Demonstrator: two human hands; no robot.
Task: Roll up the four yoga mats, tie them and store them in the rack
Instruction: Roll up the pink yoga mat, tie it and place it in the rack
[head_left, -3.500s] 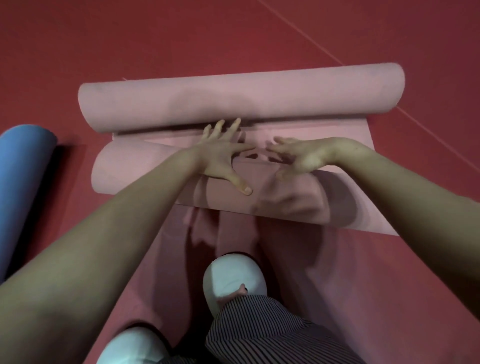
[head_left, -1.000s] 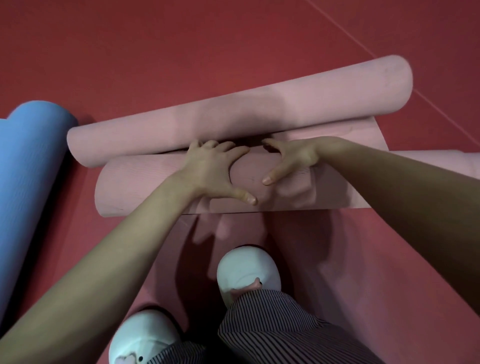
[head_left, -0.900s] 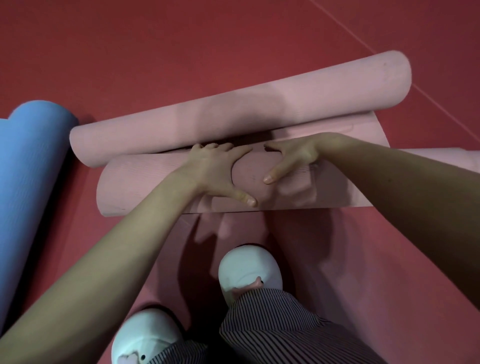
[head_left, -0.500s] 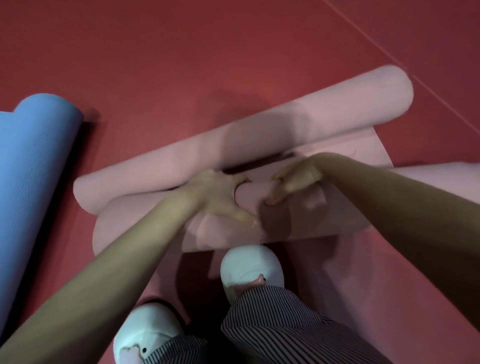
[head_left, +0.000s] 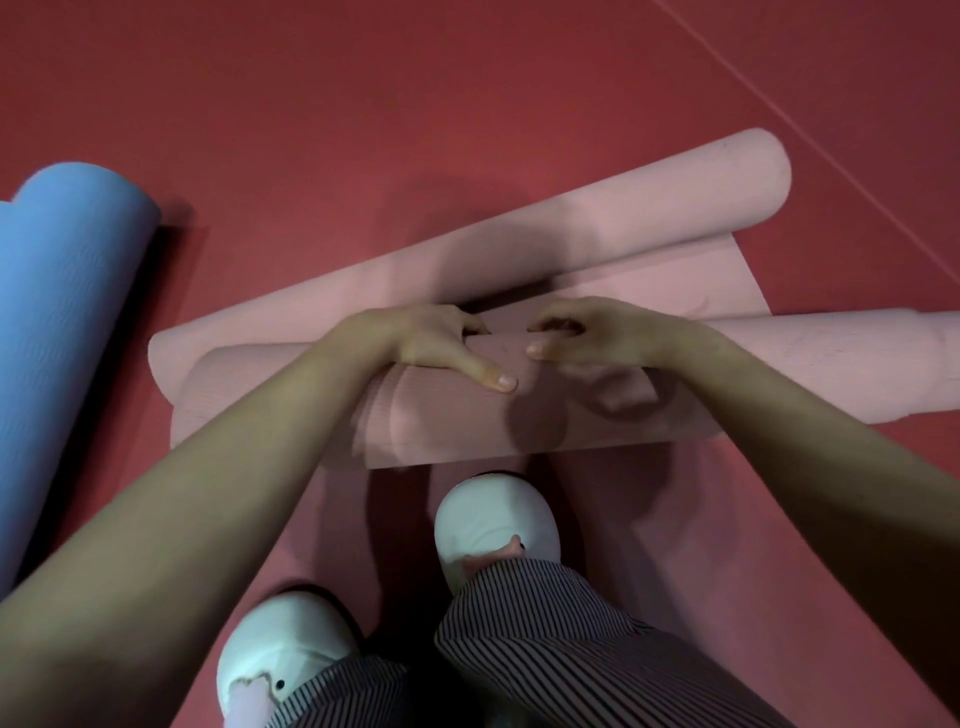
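The person wore loose trousers (head_left: 545, 639) of dark cloth with thin pale stripes running along the legs. On the feet were two white shoes with round, smooth toes. The right shoe (head_left: 493, 519) looked plain, while the left shoe (head_left: 280, 649) carried a small dark dot and a pinkish patch near its front. Both forearms were bare down to the left hand (head_left: 431, 343) and the right hand (head_left: 597, 332), and the thumbnails were short.

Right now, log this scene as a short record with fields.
near pink roll: lies crosswise, just beyond the white shoes
left hand: fingers curled over its top, thumb on the near side
right hand: grips it beside the left
far pink roll: behind, slanted, no tie visible
third pink roll: right edge
blue mat: left
floor: red
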